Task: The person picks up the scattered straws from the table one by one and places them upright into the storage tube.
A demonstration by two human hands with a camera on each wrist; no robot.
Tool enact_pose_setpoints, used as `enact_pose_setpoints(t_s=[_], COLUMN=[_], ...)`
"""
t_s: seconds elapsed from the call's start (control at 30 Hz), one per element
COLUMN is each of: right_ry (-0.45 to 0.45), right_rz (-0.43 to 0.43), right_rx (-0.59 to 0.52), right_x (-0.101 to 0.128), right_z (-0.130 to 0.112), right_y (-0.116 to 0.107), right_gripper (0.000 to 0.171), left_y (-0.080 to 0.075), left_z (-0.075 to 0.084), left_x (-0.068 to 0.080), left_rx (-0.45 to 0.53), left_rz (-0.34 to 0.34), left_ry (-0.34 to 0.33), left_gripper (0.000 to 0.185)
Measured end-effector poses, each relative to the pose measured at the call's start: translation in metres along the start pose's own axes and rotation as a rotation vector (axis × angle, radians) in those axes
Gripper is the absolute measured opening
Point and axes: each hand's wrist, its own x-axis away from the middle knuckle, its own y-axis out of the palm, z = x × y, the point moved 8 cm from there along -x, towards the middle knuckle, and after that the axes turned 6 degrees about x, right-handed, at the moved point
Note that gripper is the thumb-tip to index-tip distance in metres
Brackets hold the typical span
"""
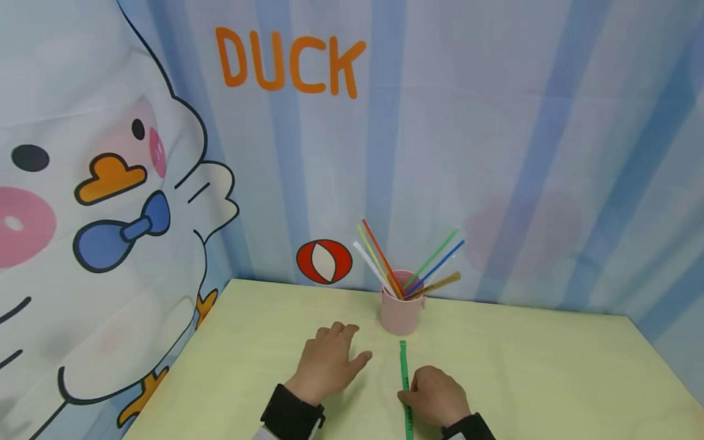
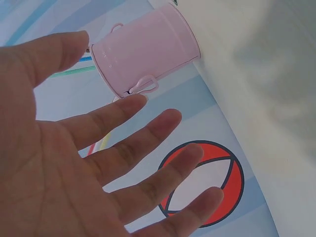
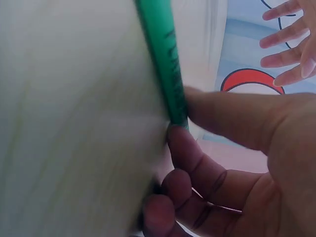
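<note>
A green straw (image 1: 404, 382) lies along the pale yellow table (image 1: 550, 366), pointing at a pink cup (image 1: 401, 311). My right hand (image 1: 437, 396) pinches the straw between thumb and forefinger near its middle; the right wrist view shows the green straw (image 3: 163, 59) caught at my thumb tip, against the tabletop. My left hand (image 1: 328, 360) rests flat on the table left of the straw, fingers spread and holding nothing. In the left wrist view the open left hand (image 2: 98, 163) sits close to the pink cup (image 2: 145, 49).
The pink cup holds several coloured straws (image 1: 409, 263) fanning upward. A striped blue backdrop (image 1: 495, 153) with a duck drawing and a red ball print (image 1: 324, 261) closes off the table's far and left sides.
</note>
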Motion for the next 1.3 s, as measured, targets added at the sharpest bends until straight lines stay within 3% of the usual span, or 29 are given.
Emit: enact_pose_setpoints(t_s=[0.33,0.5,0.73,0.83,0.93,1.1,1.3], right_ry=[0.015,-0.017,-0.118,-0.166,-0.187,-0.146,-0.155], right_rz=[0.013,0.0,-0.124,-0.138,-0.06,0.2,0.419], right_rx=[-0.07,-0.23,-0.416,-0.482,-0.548,-0.652,-0.769], right_x=[0.002,0.004,0.023,0.028,0.028,0.019,0.001], right_z=[0.012,0.023,0.025,0.02,0.017,0.014,0.01], right_y=[-0.006,-0.017,-0.035,-0.054,-0.084,-0.135,-0.159], right_gripper=[0.026,0.03,0.014,0.013,0.014,0.021,0.03], left_y=[-0.005,-0.01,-0.016,-0.019,-0.022,-0.023,-0.019], left_z=[0.012,0.015,0.014,0.013,0.012,0.007,0.0], left_x=[-0.001,0.001,0.002,0.002,0.002,0.004,0.007], left_rx=[-0.021,-0.004,0.033,0.037,0.037,0.057,0.086], left_rz=[-0.006,-0.002,0.014,0.012,0.013,0.006,0.001], left_ry=[0.042,0.039,0.048,0.046,0.045,0.038,0.032], left_gripper=[0.057,0.056,0.056,0.056,0.057,0.057,0.057])
